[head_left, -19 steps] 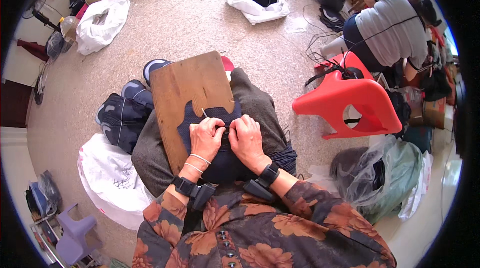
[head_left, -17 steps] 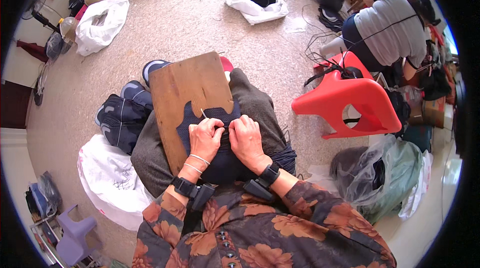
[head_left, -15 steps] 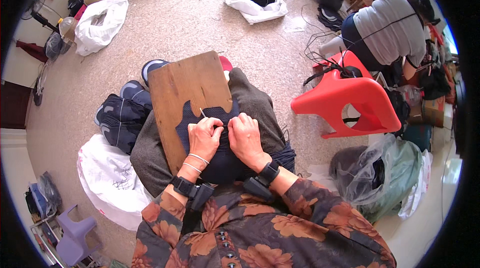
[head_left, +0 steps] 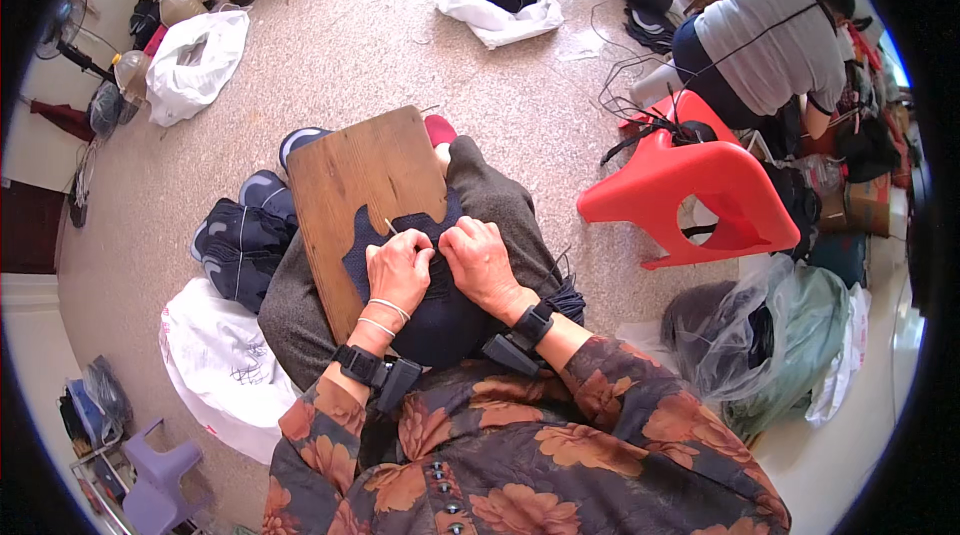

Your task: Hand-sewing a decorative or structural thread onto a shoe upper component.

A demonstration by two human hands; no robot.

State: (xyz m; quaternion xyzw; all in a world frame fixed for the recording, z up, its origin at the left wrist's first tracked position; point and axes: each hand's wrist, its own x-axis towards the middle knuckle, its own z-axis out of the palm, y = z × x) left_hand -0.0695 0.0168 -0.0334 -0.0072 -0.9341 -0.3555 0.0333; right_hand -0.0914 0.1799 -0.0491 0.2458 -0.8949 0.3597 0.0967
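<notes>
A dark blue knitted-looking fabric piece (head_left: 360,248) with a cut-out upper edge lies over a wooden board (head_left: 368,163) across my lap. My left hand (head_left: 399,272) is closed in a pinch on the fabric. From beside its knuckles pokes the tip of a thin pale stick (head_left: 390,226); its other end is hidden. Just to the right, my right hand (head_left: 483,262) also pinches the fabric, thumb and forefinger together. A small gap separates the fingertips of both hands. Whatever fine thread they may hold is too small to make out.
A red plastic stool (head_left: 690,190) with black cords stands to the right. Beyond it a person in grey (head_left: 765,30) bends over. White bags (head_left: 225,365) and a bundle of dark shoe pieces (head_left: 243,253) lie left. Plastic bags (head_left: 770,345) sit at lower right.
The whole view has shifted slightly. Both hands stay pinched on the fabric, their fingertips a little closer together. The pale stick leans slightly more to the left.
</notes>
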